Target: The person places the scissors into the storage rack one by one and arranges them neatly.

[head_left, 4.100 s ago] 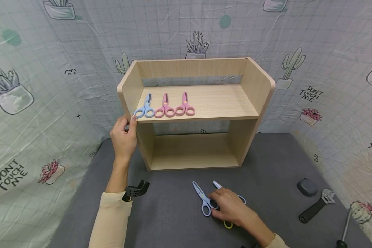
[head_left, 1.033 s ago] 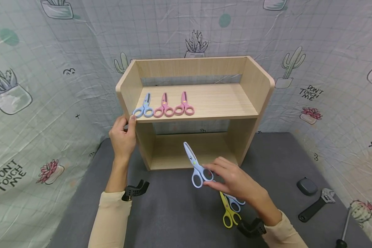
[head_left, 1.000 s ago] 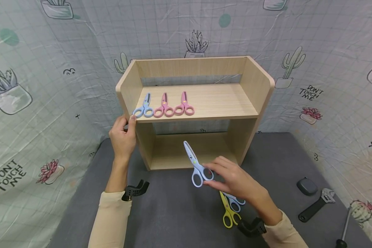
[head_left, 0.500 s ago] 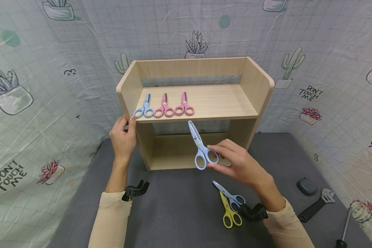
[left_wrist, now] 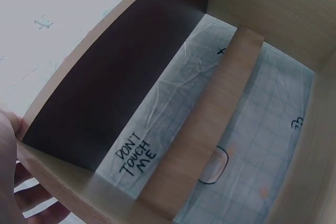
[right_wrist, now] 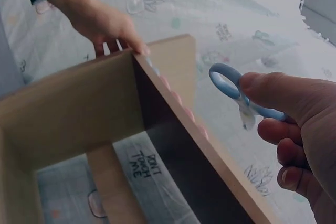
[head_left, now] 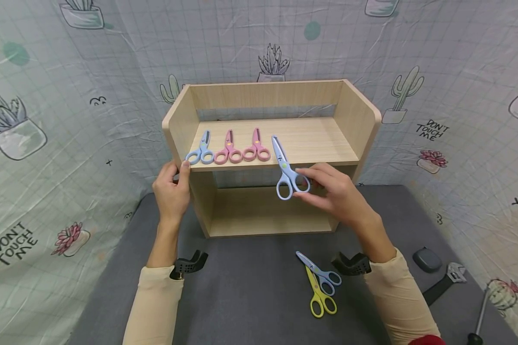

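My right hand (head_left: 334, 191) pinches a pair of light blue scissors (head_left: 283, 167) by one handle loop, blades pointing up. The scissors are held in front of the upper board's edge, to the right of the row lying there. That row has blue scissors (head_left: 200, 147) at the left, then two pink pairs, the middle one (head_left: 229, 147) and the right one (head_left: 256, 145). My left hand (head_left: 171, 189) grips the left side of the wooden shelf (head_left: 311, 139), its thumb at the upper board's front corner. In the left wrist view, its fingers (left_wrist: 39, 203) curl behind the side panel.
Blue scissors (head_left: 321, 273) lie partly over yellow scissors (head_left: 318, 294) on the grey table (head_left: 241, 297). At the right are a dark rounded object (head_left: 427, 259), an adjustable wrench (head_left: 446, 282) partly behind my sleeve, and a screwdriver (head_left: 479, 321). Patterned cloth (head_left: 112, 72) surrounds the table.
My right hand picked up the blue scissors from the table and has raised them, moving slightly right, to the upper board's front. My left hand has stayed on the shelf's side.
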A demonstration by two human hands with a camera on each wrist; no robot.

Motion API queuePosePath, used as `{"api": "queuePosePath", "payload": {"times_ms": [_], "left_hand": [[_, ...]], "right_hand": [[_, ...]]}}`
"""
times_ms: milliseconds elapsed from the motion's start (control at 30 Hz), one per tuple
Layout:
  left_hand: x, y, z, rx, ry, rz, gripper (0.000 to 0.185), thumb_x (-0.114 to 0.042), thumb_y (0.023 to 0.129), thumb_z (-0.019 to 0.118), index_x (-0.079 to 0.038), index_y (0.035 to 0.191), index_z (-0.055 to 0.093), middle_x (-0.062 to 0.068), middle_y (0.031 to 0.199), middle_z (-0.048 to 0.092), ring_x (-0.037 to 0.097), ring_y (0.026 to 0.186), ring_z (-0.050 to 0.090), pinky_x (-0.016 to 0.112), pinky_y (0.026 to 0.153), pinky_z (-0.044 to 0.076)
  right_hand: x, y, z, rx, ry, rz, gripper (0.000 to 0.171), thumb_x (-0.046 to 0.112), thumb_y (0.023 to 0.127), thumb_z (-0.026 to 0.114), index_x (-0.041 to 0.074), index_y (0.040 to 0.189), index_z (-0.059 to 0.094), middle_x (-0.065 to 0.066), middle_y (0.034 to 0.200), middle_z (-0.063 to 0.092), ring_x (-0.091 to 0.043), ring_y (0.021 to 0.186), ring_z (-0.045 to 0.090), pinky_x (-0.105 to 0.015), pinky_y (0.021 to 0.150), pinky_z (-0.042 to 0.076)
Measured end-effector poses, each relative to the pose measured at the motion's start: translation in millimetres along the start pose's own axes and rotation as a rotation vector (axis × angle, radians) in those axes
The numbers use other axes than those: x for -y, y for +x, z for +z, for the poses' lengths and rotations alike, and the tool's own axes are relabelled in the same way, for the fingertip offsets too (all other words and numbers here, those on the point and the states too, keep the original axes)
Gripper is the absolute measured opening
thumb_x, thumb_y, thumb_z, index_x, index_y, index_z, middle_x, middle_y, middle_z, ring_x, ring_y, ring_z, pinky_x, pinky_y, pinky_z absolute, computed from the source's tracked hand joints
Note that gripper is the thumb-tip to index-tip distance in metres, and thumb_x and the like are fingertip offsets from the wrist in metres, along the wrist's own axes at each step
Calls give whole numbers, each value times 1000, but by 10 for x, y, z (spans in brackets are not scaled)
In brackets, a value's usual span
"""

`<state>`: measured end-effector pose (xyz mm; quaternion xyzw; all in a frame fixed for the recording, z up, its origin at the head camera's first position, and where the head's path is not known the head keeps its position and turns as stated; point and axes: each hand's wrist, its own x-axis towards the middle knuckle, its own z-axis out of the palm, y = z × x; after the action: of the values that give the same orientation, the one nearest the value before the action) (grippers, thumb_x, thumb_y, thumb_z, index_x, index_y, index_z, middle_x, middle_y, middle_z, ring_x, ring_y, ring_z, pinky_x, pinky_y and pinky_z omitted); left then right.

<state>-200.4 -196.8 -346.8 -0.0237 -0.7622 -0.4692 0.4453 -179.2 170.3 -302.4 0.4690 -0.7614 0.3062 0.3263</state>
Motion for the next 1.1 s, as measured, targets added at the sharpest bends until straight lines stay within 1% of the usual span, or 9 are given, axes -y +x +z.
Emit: {"api": "queuePosePath", "payload": {"times_ms": [100, 167, 400, 600, 700, 967, 1100], "left_hand": [[11, -1, 4, 0, 5, 3, 31, -28, 100, 60, -1, 98, 75, 11, 110, 73, 11, 93, 64, 6, 67, 45], [10, -3, 7, 0, 7, 6, 31, -27, 100, 60, 0, 96, 75, 11, 109, 73, 12, 93, 64, 7, 67, 44], [0, -4, -3, 7, 6, 5, 33, -28, 100, 60, 1, 96, 74, 13, 109, 72, 18, 96, 66, 7, 67, 44], [1, -4, 0, -5, 0, 3, 30, -27, 100, 61, -1, 95, 75, 11, 109, 73, 10, 93, 63, 7, 67, 45], [8, -8, 4, -6, -4, 3, 30, -27, 100, 60, -1, 96, 75, 11, 109, 73, 8, 92, 63, 7, 67, 45], [-1, -2, -5, -4, 7, 25, 34, -30, 100, 60, 1, 93, 73, 13, 108, 72, 18, 92, 66, 6, 66, 45], [-6, -6, -5, -5, 12, 24, 35, -32, 99, 60, 0, 93, 74, 13, 107, 73, 12, 91, 65, 6, 66, 45]], "right_hand": [[-68, 67, -12, 6, -8, 23, 44, 10, 77, 86, -2, 116, 70, -8, 91, 62, -14, 78, 51, -19, 68, 38], [-109, 110, -17, 13, -19, 43, 46, 5, 74, 87, -2, 116, 70, -8, 89, 61, -13, 78, 50, -18, 69, 38], [-239, 243, -5, 31, -54, 119, 44, 11, 77, 86, -2, 117, 71, -8, 87, 62, -14, 77, 50, -17, 68, 37], [-356, 344, 19, 40, -52, 151, 41, 13, 80, 85, -1, 116, 71, -8, 85, 61, -13, 73, 47, -17, 65, 34], [-409, 389, 29, 52, -74, 161, 41, 15, 81, 84, -1, 116, 71, -8, 84, 60, -14, 72, 46, -19, 64, 34], [-532, 494, 55, 94, -103, 215, 40, 16, 84, 82, -2, 117, 70, -10, 83, 61, -18, 71, 48, -24, 65, 35], [-556, 534, 59, 136, -111, 267, 40, 20, 85, 81, -1, 117, 71, -11, 85, 63, -20, 73, 50, -26, 67, 36]]}}
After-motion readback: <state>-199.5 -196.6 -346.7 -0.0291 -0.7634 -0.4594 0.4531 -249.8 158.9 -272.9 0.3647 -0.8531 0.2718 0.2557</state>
